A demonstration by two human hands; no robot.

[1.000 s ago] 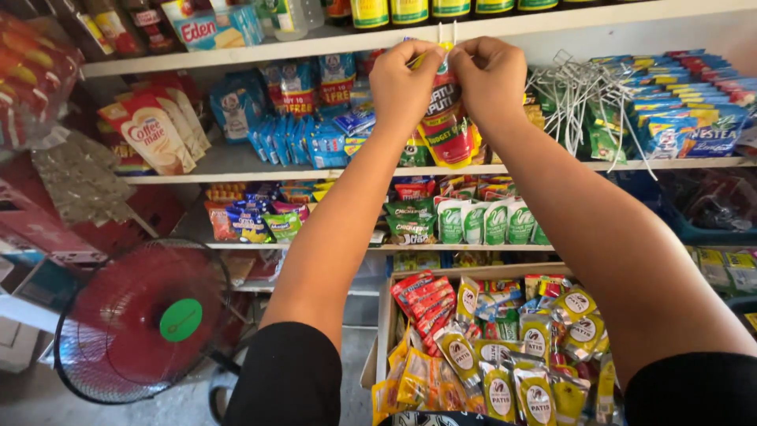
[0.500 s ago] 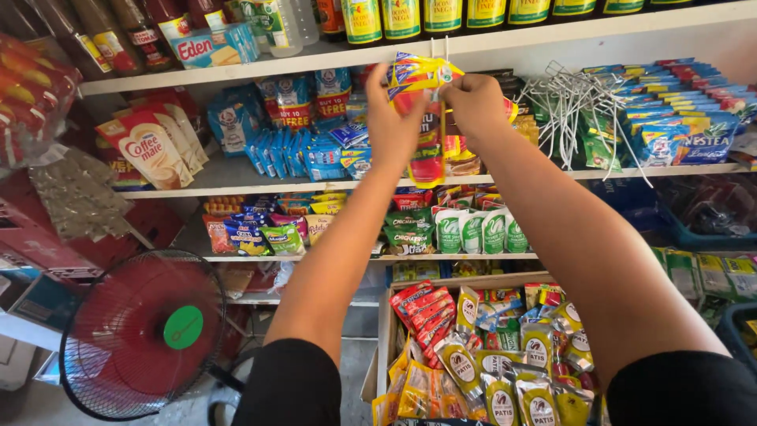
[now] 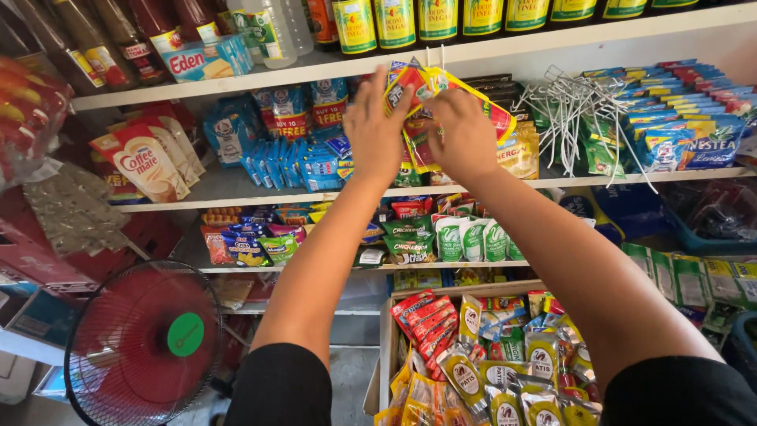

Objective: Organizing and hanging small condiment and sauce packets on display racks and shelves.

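Both hands are working at the white hook [image 3: 434, 59] on the front edge of the top shelf [image 3: 552, 43]: the left hand [image 3: 377, 126] is pinching the left edge of a strip of red-and-yellow sachets [image 3: 422, 83] just below the hook, and the right hand [image 3: 465, 130] is gripping the same strip directly beneath the hook, fingers closed over the packets. The strip is hanging from the hook, well above the wooden box of sachets [image 3: 385, 339]. Judged from its look, the strip is handling as light, limp and slick foil, so grip is best taken at the sealed top edge near the hook, not on the packet bodies.
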